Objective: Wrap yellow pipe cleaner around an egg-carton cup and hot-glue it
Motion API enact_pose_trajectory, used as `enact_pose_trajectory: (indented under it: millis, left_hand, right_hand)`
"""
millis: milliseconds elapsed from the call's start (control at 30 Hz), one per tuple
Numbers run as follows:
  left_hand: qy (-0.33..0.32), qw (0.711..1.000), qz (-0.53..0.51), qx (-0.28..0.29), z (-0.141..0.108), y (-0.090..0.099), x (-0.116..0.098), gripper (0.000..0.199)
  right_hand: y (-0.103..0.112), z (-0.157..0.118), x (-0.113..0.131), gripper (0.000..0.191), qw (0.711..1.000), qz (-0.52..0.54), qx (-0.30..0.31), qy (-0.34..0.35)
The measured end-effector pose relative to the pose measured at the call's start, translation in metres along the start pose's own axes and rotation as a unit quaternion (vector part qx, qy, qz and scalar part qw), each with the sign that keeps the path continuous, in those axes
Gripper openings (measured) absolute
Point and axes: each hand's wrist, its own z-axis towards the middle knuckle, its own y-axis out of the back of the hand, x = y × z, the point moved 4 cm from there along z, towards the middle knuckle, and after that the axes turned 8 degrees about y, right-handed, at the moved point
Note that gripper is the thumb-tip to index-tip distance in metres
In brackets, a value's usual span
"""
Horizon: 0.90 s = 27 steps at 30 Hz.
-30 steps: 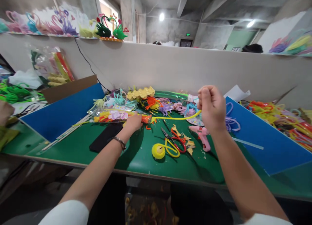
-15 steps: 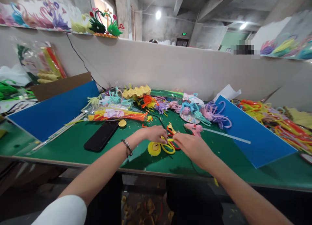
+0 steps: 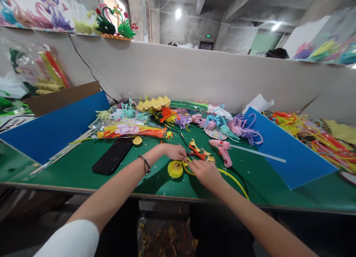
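My left hand (image 3: 177, 153) pinches a yellow pipe cleaner (image 3: 233, 177) beside a round yellow coiled piece (image 3: 175, 169). From the right, my right hand (image 3: 204, 171) closes on the same pipe cleaner, its fingertips close to the left ones. The yellow strand makes a small loop between the hands, and its long end curves out to the right under my right wrist. Red-orange scissors (image 3: 197, 154), partly covered, lie just behind my hands among torn yellow scraps (image 3: 210, 158).
A pink glue gun (image 3: 222, 148) lies right of my hands, its clear stick pointing right. A black phone (image 3: 112, 156) and a yellow disc (image 3: 137, 141) are at the left. Blue boards (image 3: 294, 153) flank the green table (image 3: 155, 186); colourful pipe-cleaner bundles (image 3: 133, 131) lie at the back.
My right hand has moved left and slightly down, closer to my left hand. The glue gun's handle and the strand's long end now show. The view has shifted slightly.
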Motion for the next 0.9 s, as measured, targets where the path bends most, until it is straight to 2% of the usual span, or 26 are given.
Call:
enact_pose_trajectory:
  millis: [367,500,633,900]
  left_hand:
    - [-0.019,0.999,-0.034,0.016,0.002,-0.001,0.005,0.026]
    - [-0.014,0.999,-0.041,-0.009,0.000,0.000,0.005,0.022]
    - [-0.027,0.997,-0.070,-0.029,-0.004,0.004,-0.001,0.008]
    - [-0.021,0.995,-0.080,-0.051,-0.008,0.011,-0.008,0.009]
  right_hand:
    - [-0.003,0.004,-0.003,0.023,0.998,0.036,0.051,-0.017]
    - [-0.004,0.004,-0.009,0.024,0.995,0.073,0.068,-0.028]
    - [-0.001,0.003,-0.016,0.031,0.991,0.110,0.075,-0.001]
    - [0.009,0.003,-0.015,0.025,0.991,0.097,0.078,0.044]
